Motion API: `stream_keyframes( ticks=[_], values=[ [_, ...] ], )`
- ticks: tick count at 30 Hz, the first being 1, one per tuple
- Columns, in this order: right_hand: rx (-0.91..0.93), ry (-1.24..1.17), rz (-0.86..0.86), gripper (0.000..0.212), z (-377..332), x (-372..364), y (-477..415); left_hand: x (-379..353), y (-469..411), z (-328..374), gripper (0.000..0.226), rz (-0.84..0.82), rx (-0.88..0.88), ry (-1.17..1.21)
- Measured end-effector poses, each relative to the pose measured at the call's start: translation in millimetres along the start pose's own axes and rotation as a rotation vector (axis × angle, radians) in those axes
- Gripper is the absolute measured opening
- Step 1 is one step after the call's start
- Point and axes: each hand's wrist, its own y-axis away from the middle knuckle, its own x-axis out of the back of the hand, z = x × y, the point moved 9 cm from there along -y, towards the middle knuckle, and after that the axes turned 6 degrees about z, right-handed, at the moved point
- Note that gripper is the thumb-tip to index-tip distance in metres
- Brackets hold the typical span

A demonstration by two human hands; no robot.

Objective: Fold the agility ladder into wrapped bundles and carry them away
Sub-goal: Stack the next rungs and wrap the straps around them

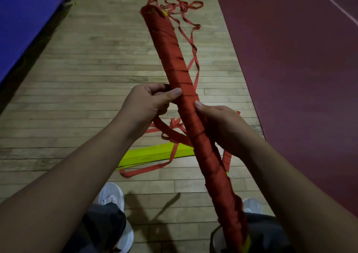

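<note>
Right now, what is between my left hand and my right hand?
The red-wrapped bundle, seen in the head view: it runs slantwise between your left hand and right hand, and both hands grip it.

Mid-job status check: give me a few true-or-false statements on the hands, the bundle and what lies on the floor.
1. The left hand and the right hand both grip the red-wrapped bundle. True.
2. No yellow rungs lie on the floor. False: a stack of yellow rungs lies on the wooden floor below the hands.
3. Loose red strap lies tangled on the floor by the bundle's far end. True.
4. The blue mat is at the right. False: it is at the left.
</note>
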Motion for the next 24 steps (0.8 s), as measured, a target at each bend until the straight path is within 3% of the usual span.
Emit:
stream_keyframes(
  ticks=[4, 9, 16, 20, 24],
  values=[
    [-0.041, -0.098, -0.069, 0.051, -0.3, -8.8, 6.5, 1.2, -2.3, -1.6, 0.019, -0.003, 0.027, 0.014],
    [-0.031, -0.079, 0.004, 0.052, 3.2, -4.7, 5.3, 14.3, -7.1, 3.2, 0.015, 0.069, -0.036, -0.259],
    [-0.08, -0.079, 0.042, 0.053, 9.0, -1.1, 1.6, 23.8, -4.0, 6.9, 0.036, 0.165, -0.122, -0.517],
    [-0.037, 0.045, 0.178, 0.039, 13.7, 5.2, -0.6, 10.7, 0.9, 6.0, 0.046, 0.103, -0.062, -0.371],
    [0.017, 0.314, 0.228, 0.031, 12.2, 4.5, 3.0, 9.8, 3.7, 2.0, 0.041, 0.147, -0.04, -0.468]
  ],
)
